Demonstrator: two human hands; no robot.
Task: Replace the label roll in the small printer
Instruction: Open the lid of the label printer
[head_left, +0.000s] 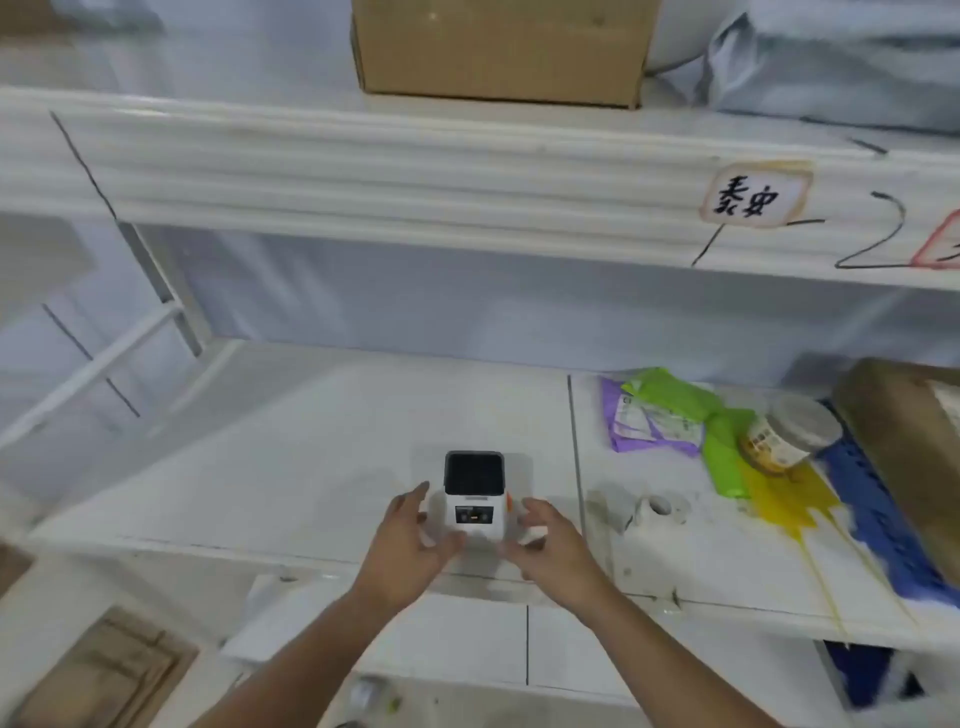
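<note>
A small white printer (475, 501) with a dark top and a little front panel stands near the front edge of the white shelf (291, 467). My left hand (410, 540) is beside its left side and my right hand (550, 545) beside its right side, fingers spread. Both hands are close to the printer's lower sides; the blur hides whether they touch it. A white label roll (660, 506) lies on the shelf to the right of the printer.
Further right lie a purple bag (639, 421), green bags (711, 431), a jar (784, 436), a yellow bag (784, 499) and a brown parcel (909, 436). An upper shelf overhangs, carrying a cardboard box (498, 49).
</note>
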